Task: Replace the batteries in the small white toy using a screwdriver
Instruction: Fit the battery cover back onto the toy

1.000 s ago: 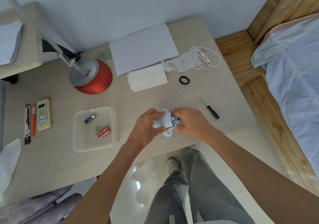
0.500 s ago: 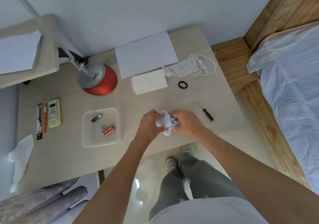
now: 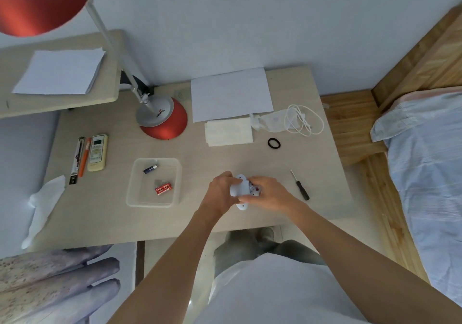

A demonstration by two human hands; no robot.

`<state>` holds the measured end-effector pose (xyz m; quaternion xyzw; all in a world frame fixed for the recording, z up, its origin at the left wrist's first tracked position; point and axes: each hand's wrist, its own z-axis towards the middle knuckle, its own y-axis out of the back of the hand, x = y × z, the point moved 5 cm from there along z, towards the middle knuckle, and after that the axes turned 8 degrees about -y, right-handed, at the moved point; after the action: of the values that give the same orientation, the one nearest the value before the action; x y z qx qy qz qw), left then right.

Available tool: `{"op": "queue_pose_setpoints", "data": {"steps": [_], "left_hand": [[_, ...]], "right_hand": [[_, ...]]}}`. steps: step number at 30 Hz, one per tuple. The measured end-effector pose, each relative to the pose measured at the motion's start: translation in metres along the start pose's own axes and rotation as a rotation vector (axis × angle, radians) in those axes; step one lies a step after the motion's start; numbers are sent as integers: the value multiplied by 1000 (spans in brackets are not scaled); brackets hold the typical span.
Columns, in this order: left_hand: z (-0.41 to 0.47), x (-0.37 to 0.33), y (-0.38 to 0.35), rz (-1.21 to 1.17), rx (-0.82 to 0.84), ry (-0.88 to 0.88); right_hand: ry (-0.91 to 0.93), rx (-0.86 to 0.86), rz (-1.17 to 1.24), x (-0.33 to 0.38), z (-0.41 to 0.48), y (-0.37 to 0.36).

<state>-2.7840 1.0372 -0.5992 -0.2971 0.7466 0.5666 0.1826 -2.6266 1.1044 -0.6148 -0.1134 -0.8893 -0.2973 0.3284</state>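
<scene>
The small white toy (image 3: 239,190) is held just above the desk near its front edge, with both hands on it. My left hand (image 3: 220,193) grips its left side. My right hand (image 3: 267,193) covers its right side, fingers at the open battery compartment, where a bit of red shows. The black-handled screwdriver (image 3: 300,185) lies on the desk to the right of my right hand. A clear plastic tray (image 3: 175,173) to the left holds a dark battery (image 3: 150,168) and red batteries (image 3: 163,188).
A red desk lamp base (image 3: 163,121) stands at the back, with white paper (image 3: 231,93), a folded tissue (image 3: 228,131), a white cable (image 3: 303,120) and a black ring (image 3: 273,143) nearby. A remote (image 3: 98,151) and pens (image 3: 81,158) lie at the left. A bed (image 3: 430,173) is at the right.
The head camera has pulled back and tilted up, so the desk looks smaller and the lamp shade is in view. Both hands stay on the toy in about the same place.
</scene>
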Motion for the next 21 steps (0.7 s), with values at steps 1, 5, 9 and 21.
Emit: {"op": "queue_pose_setpoints", "data": {"steps": [1,5,9,21], "left_hand": [[-1,0,-1,-7,-6,-2],[-2,1,-2,-42,-11,-9],[1,1,-1,-52,3,-11],[1,4,-5,-22,-9,-11]], "right_hand": [[-25,16,45,-1,1,1],[-66,23,114,-7,10,7],[-64,30,161,-10,16,9],[35,-39,133,-19,22,4]]}}
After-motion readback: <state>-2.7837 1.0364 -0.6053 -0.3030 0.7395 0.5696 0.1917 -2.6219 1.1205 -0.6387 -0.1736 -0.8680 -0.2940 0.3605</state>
